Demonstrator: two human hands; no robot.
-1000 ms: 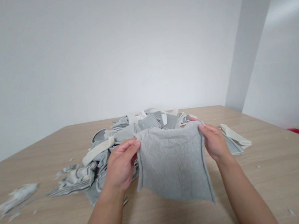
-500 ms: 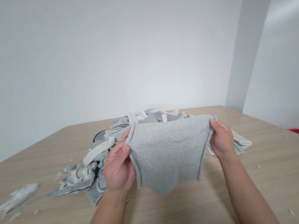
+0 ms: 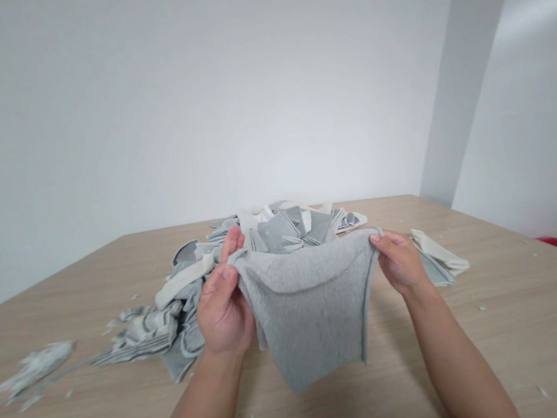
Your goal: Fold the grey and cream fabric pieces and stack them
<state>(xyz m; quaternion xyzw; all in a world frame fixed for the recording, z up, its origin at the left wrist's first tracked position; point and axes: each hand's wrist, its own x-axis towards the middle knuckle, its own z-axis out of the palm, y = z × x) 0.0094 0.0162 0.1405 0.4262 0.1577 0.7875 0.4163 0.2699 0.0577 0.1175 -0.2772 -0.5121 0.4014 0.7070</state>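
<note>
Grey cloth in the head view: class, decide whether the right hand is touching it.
Touching. The head view shows the right hand pinching the grey cloth at its upper right corner, thumb over the edge.

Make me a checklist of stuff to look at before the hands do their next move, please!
1. Left hand has one top corner of the gray cloth: ok.
2. Right hand has the other top corner: ok.
3. Gray cloth is pulled flat: not ok, it sags between the hands and has a curved fold near the top.
4. Table is free of scraps: not ok, small scraps lie on the left side.
5. Back of the gray cloth has no holes: cannot tell, it faces away.
</note>
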